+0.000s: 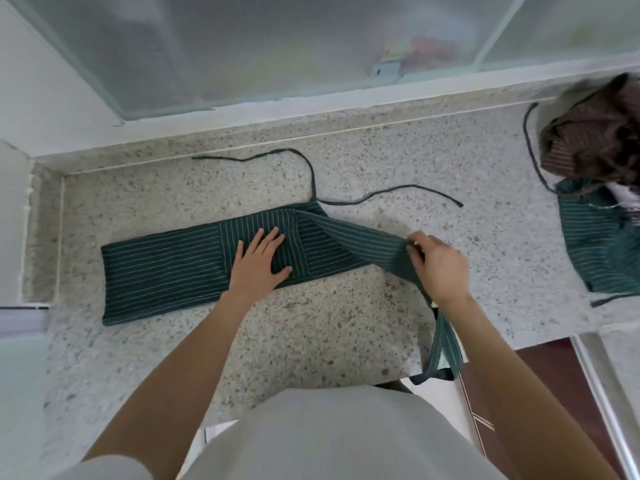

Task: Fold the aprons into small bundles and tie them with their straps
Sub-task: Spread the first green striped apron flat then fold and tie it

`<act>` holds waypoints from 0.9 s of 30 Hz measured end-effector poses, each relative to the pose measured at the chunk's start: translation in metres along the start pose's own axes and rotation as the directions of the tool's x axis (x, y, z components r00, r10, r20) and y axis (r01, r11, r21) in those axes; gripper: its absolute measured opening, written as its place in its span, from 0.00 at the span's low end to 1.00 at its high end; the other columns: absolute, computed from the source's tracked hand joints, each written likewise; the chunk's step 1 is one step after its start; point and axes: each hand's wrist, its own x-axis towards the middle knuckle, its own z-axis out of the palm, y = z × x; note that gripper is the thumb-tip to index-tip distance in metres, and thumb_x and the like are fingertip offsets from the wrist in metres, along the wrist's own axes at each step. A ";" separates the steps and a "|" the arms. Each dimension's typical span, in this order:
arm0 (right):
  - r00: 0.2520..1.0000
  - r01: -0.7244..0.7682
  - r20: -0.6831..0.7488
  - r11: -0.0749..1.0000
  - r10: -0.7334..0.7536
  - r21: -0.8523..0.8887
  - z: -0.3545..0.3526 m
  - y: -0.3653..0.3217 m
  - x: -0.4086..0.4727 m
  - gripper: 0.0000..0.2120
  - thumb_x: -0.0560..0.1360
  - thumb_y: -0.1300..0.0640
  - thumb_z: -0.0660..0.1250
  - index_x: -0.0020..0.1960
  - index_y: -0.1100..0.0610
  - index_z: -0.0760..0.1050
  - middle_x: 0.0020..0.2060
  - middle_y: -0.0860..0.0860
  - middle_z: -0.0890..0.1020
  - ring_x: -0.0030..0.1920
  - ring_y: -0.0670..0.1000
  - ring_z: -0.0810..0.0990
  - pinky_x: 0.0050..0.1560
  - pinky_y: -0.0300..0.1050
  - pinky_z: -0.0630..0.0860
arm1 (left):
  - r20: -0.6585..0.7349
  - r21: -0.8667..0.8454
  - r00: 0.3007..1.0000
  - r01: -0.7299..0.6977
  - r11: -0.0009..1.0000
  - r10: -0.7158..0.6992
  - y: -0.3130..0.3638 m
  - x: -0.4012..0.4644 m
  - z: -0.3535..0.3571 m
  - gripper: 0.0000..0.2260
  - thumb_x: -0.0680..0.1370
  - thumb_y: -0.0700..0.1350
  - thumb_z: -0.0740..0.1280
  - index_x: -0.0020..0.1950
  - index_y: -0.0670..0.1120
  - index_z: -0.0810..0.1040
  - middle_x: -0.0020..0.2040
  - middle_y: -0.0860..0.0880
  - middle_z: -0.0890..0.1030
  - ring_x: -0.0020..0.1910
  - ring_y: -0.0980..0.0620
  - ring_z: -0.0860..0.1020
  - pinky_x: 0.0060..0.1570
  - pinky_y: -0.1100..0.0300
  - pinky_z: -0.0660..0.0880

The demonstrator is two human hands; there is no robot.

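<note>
A dark green striped apron [162,268] lies folded into a long band across the speckled stone counter [311,341]. My left hand [259,263] rests flat on its middle with the fingers spread. My right hand [438,265] pinches the band's right end and holds it lifted and folded over; a loop of the same cloth [446,344] hangs below my wrist past the counter's edge. Two thin dark straps [391,192] run from the apron's top edge, one curling left and back, one trailing right.
At the far right lies a heap of more aprons: a brown striped one [595,140] on top of a green striped one [602,251], with a dark strap looping out. Frosted glass panes [242,46] stand behind the counter. A wall closes off the left end.
</note>
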 end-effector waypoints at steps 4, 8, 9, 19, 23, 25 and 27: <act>0.998 0.059 0.023 0.997 -0.058 -0.042 -0.015 0.009 0.055 0.09 0.77 0.52 0.64 0.49 0.58 0.76 0.37 0.57 0.81 0.34 0.60 0.80 0.32 0.47 0.71 | 0.005 -0.011 1.000 0.014 1.000 -0.014 -0.016 -0.020 -0.001 0.32 0.75 0.60 0.63 0.76 0.54 0.54 0.77 0.58 0.50 0.76 0.55 0.45 0.73 0.47 0.42; 0.978 -0.110 0.179 0.994 0.108 -0.003 -0.003 0.022 0.096 0.13 0.76 0.49 0.65 0.55 0.56 0.75 0.47 0.58 0.82 0.46 0.60 0.79 0.40 0.48 0.74 | -0.035 -0.013 0.995 0.092 0.996 -0.092 -0.016 -0.025 -0.004 0.30 0.74 0.58 0.65 0.73 0.54 0.60 0.76 0.58 0.55 0.76 0.55 0.49 0.73 0.44 0.43; 0.949 -0.206 0.253 0.978 0.188 0.043 0.002 0.028 0.101 0.16 0.76 0.48 0.66 0.59 0.55 0.73 0.51 0.58 0.81 0.50 0.60 0.79 0.43 0.49 0.75 | -0.060 -0.021 0.991 0.119 0.993 -0.120 -0.011 -0.023 -0.005 0.28 0.74 0.58 0.65 0.72 0.52 0.63 0.75 0.56 0.58 0.75 0.53 0.52 0.73 0.43 0.44; 0.890 -0.455 0.292 0.733 0.350 0.506 0.026 0.061 0.059 0.09 0.78 0.53 0.64 0.50 0.59 0.74 0.44 0.56 0.79 0.48 0.58 0.78 0.42 0.46 0.71 | -0.111 -0.039 0.993 0.022 0.999 -0.027 0.054 0.011 -0.005 0.35 0.75 0.66 0.59 0.76 0.52 0.54 0.77 0.54 0.52 0.76 0.50 0.51 0.73 0.43 0.52; 0.949 -0.300 0.128 0.693 0.289 0.655 0.003 0.059 0.056 0.07 0.78 0.54 0.63 0.46 0.57 0.72 0.38 0.56 0.80 0.39 0.56 0.79 0.37 0.49 0.74 | 0.086 0.023 0.994 0.072 0.997 -0.074 0.061 0.018 0.003 0.45 0.69 0.71 0.61 0.77 0.55 0.42 0.77 0.53 0.39 0.76 0.47 0.39 0.70 0.35 0.45; 0.954 -0.300 0.167 0.837 0.250 0.458 -0.001 0.064 0.061 0.09 0.78 0.51 0.63 0.48 0.56 0.75 0.37 0.58 0.81 0.38 0.58 0.79 0.36 0.50 0.75 | 0.104 0.047 0.992 0.066 0.997 -0.071 0.060 0.018 0.005 0.47 0.68 0.72 0.61 0.77 0.55 0.41 0.77 0.52 0.38 0.75 0.47 0.37 0.70 0.33 0.44; 0.931 -0.290 0.244 0.956 0.271 0.044 0.003 0.068 0.063 0.14 0.78 0.46 0.60 0.47 0.56 0.77 0.35 0.59 0.80 0.38 0.60 0.79 0.34 0.47 0.72 | 0.111 0.062 0.991 0.063 0.996 -0.070 0.060 0.018 0.004 0.47 0.68 0.72 0.61 0.76 0.56 0.40 0.77 0.52 0.38 0.75 0.47 0.36 0.70 0.34 0.43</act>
